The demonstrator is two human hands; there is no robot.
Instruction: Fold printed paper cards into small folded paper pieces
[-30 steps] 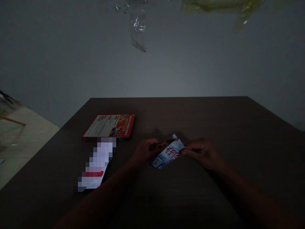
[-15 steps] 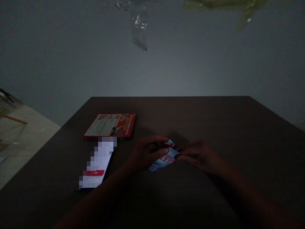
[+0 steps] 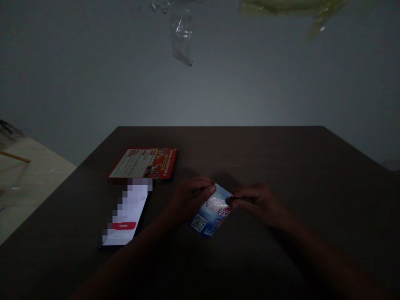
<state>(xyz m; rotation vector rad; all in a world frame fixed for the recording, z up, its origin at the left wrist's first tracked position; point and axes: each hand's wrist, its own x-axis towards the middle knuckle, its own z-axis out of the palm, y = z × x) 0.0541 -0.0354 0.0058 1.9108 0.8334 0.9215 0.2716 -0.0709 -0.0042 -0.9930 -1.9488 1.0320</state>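
Note:
A small blue-and-white printed leaflet [image 3: 211, 213] with red characters and a QR code lies low over the dark table [image 3: 281, 158], between my two hands. My left hand [image 3: 187, 200] pinches its upper left edge with curled fingers. My right hand [image 3: 256, 202] pinches its right corner, fingers closed. The room is dim and finger detail is faint.
A red-bordered flyer [image 3: 144, 163] lies flat at the back left of the table. In front of it lies a long white paper with a red bar [image 3: 126, 216]. Clear plastic [image 3: 181, 37] hangs on the grey wall behind. Pale floor shows at the left.
The leaflet has been turned and laid flatter, its QR-code end now toward me. Both hands stay on it and have shifted slightly lower.

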